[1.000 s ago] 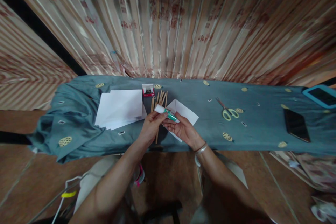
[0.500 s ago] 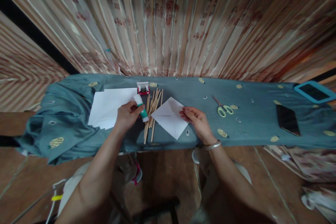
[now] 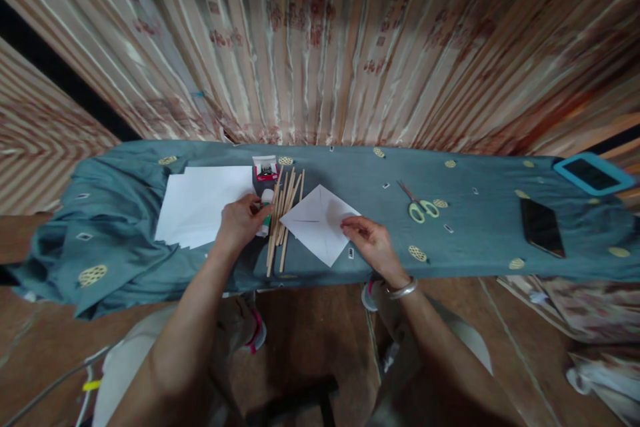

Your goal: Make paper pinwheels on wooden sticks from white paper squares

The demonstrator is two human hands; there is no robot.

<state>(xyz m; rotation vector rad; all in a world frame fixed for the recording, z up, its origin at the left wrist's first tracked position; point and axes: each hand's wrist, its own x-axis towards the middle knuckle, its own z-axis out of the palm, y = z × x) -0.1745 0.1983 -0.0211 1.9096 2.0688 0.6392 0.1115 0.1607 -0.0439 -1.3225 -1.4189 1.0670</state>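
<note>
My left hand [image 3: 241, 219] is closed at the green and white glue stick [image 3: 265, 215], which is low at the tabletop between the stacked paper and the wooden sticks [image 3: 287, 203]. My right hand [image 3: 371, 240], with a bracelet at the wrist, has its fingertips pressed together over the right side of a white square sheet [image 3: 315, 220]. Whether they pinch its edge or something small is hidden. The square lies like a diamond, with crossing crease or line marks, its left corner reaching the sticks.
White paper sheets [image 3: 200, 203] lie at left. A small red and white open box [image 3: 265, 169] stands behind the glue stick. Scissors [image 3: 419, 205], a black phone [image 3: 543, 227] and a blue-framed tablet [image 3: 594, 173] rest rightward on the cloth-covered table [image 3: 480, 240].
The glue stick has gone from held up and tilted to lower and more upright in view, beside the sticks. My right fingers have drawn together over the square. The view has shifted slightly.
</note>
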